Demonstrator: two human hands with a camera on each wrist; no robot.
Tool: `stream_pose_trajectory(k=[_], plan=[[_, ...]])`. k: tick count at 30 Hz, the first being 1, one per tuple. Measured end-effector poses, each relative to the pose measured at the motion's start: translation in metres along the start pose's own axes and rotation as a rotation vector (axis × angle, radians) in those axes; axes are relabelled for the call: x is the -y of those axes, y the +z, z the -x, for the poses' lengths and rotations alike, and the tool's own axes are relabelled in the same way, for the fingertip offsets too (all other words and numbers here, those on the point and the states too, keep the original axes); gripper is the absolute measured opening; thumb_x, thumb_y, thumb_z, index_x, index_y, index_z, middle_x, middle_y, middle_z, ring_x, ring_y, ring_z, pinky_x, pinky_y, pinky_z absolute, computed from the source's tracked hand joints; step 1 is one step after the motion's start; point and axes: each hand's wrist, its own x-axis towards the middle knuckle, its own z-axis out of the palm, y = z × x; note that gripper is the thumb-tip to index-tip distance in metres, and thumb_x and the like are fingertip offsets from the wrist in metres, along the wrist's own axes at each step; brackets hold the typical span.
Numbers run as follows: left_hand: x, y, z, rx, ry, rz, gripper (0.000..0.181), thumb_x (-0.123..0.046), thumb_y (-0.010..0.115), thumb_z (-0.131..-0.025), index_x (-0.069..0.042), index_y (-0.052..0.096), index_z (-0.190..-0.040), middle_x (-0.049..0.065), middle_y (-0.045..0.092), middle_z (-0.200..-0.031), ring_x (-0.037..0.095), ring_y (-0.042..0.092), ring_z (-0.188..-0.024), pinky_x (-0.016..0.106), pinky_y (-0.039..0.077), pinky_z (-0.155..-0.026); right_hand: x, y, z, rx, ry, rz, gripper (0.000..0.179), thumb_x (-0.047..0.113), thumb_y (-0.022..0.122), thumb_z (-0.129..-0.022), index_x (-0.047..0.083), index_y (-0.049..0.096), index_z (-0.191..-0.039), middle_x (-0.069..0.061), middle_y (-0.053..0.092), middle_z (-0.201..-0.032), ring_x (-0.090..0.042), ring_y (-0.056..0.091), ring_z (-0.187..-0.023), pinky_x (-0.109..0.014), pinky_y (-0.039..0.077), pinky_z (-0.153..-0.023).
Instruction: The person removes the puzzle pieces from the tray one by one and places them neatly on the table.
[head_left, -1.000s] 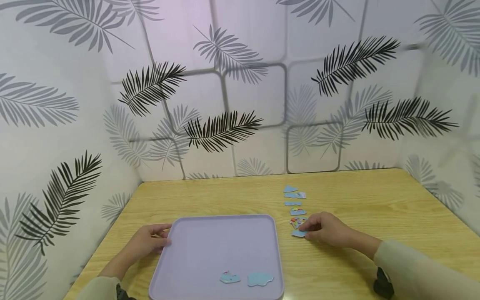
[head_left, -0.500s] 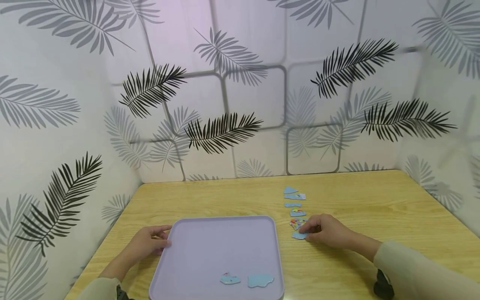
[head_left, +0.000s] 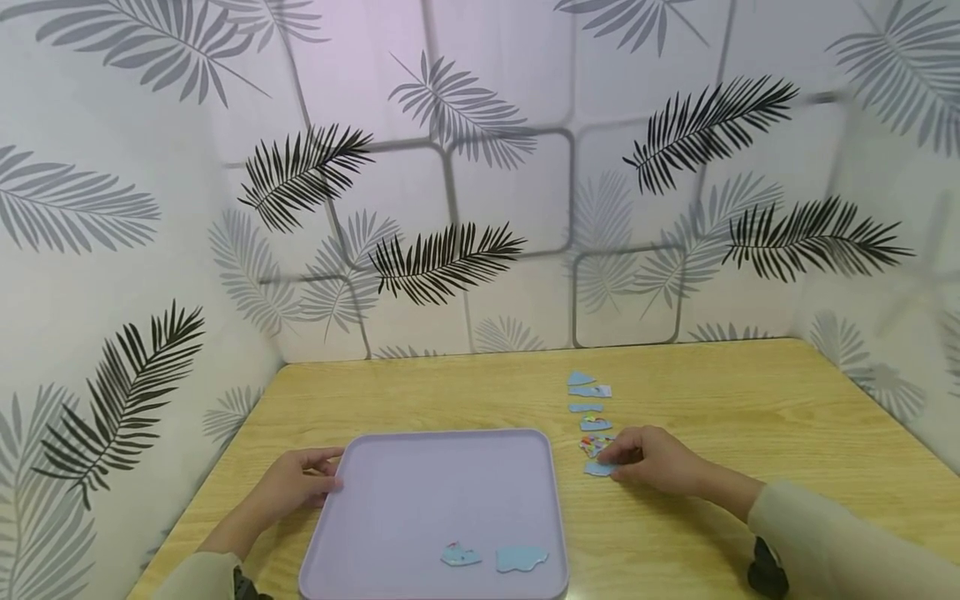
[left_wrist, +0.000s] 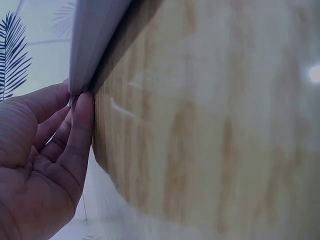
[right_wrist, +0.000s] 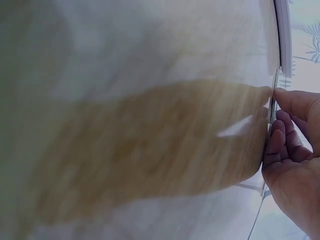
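A lilac square tray (head_left: 442, 492) lies on the table, with two light blue puzzle pieces near its front edge: a smaller one with a bit of print (head_left: 460, 556) and a larger plain one (head_left: 522, 558). My left hand (head_left: 296, 486) holds the tray's left rim; in the left wrist view thumb and finger (left_wrist: 82, 112) pinch its edge. My right hand (head_left: 656, 460) pinches a flat light blue puzzle piece (head_left: 597, 469) at the near end of a column of pieces. That piece lies at table level, partly hidden by the fingers. The right wrist view shows it edge-on beneath the fingertips (right_wrist: 281, 95).
Beyond the right hand several pieces run in a column: a multicoloured one (head_left: 591, 445), a blue one with coloured print (head_left: 596, 423), a narrow strip (head_left: 585, 407), a longer strip (head_left: 588, 390) and a triangular one (head_left: 580, 378). The wooden table (head_left: 750, 400) meets a leaf-patterned wall (head_left: 517, 308).
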Motion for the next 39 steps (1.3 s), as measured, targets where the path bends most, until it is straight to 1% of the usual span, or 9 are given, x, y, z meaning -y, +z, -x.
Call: stream_pose_trajectory(k=[11, 15, 19, 22, 24, 25, 29, 34, 39], plan=[[0.003, -0.002, -0.002, 0.014, 0.001, 0.009, 0.053, -0.011, 0.073, -0.070, -0.005, 0.055, -0.120, 0.009, 0.054, -0.089, 0.018, 0.056, -0.075, 0.031, 0.052, -0.059, 0.005, -0.001, -0.001, -0.028, -0.015, -0.052, 0.024, 0.012, 0.071, -0.074, 0.008, 0.066, -0.097, -0.004, 0.063, -0.094, -0.018, 0.056, -0.084, -0.024, 0.049, -0.068], [0.004, -0.002, -0.003, 0.010, -0.006, 0.001, 0.053, -0.012, 0.073, -0.071, -0.006, 0.055, -0.120, 0.009, 0.054, -0.089, 0.018, 0.056, -0.074, 0.030, 0.052, -0.059, 0.014, 0.001, -0.004, -0.020, -0.033, -0.096, 0.025, 0.012, 0.069, -0.076, 0.005, 0.066, -0.099, -0.007, 0.063, -0.098, -0.019, 0.056, -0.083, -0.026, 0.049, -0.068], [0.004, -0.001, -0.002, -0.001, -0.017, 0.008, 0.052, -0.011, 0.073, -0.070, -0.006, 0.055, -0.119, 0.009, 0.054, -0.088, 0.018, 0.056, -0.074, 0.031, 0.052, -0.059, 0.029, 0.005, -0.006, 0.002, -0.059, -0.177, 0.025, 0.007, 0.066, -0.078, 0.000, 0.064, -0.102, -0.013, 0.061, -0.104, -0.027, 0.055, -0.089, -0.027, 0.049, -0.071], [0.004, -0.001, -0.003, -0.001, -0.022, 0.016, 0.052, -0.010, 0.073, -0.070, -0.007, 0.055, -0.119, 0.009, 0.054, -0.088, 0.018, 0.056, -0.074, 0.031, 0.052, -0.060, 0.037, 0.012, -0.005, 0.017, -0.060, -0.227, 0.025, 0.005, 0.065, -0.078, -0.001, 0.063, -0.102, -0.016, 0.059, -0.103, -0.030, 0.053, -0.091, -0.028, 0.049, -0.073], [0.003, -0.001, -0.003, 0.005, -0.014, 0.015, 0.053, -0.010, 0.073, -0.070, -0.005, 0.055, -0.120, 0.009, 0.053, -0.088, 0.018, 0.056, -0.075, 0.031, 0.052, -0.060, 0.041, 0.017, -0.004, 0.028, -0.053, -0.238, 0.025, 0.007, 0.066, -0.078, -0.001, 0.063, -0.102, -0.017, 0.058, -0.101, -0.027, 0.054, -0.090, -0.028, 0.049, -0.072], [0.003, -0.001, -0.003, 0.009, -0.012, 0.016, 0.053, -0.010, 0.073, -0.071, -0.005, 0.054, -0.120, 0.009, 0.053, -0.089, 0.017, 0.056, -0.075, 0.031, 0.052, -0.060, 0.039, 0.021, -0.004, 0.033, -0.054, -0.243, 0.025, 0.008, 0.066, -0.078, 0.000, 0.063, -0.102, -0.016, 0.059, -0.100, -0.025, 0.054, -0.089, -0.029, 0.049, -0.072], [0.002, -0.002, -0.002, 0.018, 0.005, 0.018, 0.054, -0.011, 0.073, -0.071, -0.003, 0.053, -0.121, 0.009, 0.053, -0.089, 0.017, 0.056, -0.075, 0.031, 0.052, -0.060, 0.048, 0.034, -0.002, 0.065, -0.075, -0.274, 0.027, 0.011, 0.068, -0.077, 0.003, 0.064, -0.102, -0.015, 0.060, -0.098, -0.021, 0.054, -0.086, -0.031, 0.050, -0.071], [0.001, -0.002, -0.002, 0.014, 0.008, 0.025, 0.053, -0.010, 0.072, -0.071, -0.003, 0.054, -0.120, 0.009, 0.053, -0.089, 0.018, 0.056, -0.075, 0.031, 0.052, -0.060, 0.062, 0.050, 0.001, 0.103, -0.097, -0.315, 0.027, 0.010, 0.069, -0.075, 0.003, 0.065, -0.101, -0.013, 0.060, -0.096, -0.022, 0.054, -0.085, -0.031, 0.050, -0.072], [0.001, -0.002, -0.001, 0.013, 0.005, 0.026, 0.053, -0.011, 0.072, -0.071, -0.004, 0.054, -0.120, 0.009, 0.053, -0.089, 0.018, 0.056, -0.076, 0.031, 0.052, -0.060, 0.073, 0.064, 0.003, 0.131, -0.096, -0.302, 0.026, 0.011, 0.070, -0.075, 0.006, 0.066, -0.099, -0.011, 0.061, -0.095, -0.023, 0.054, -0.083, -0.029, 0.049, -0.070]])
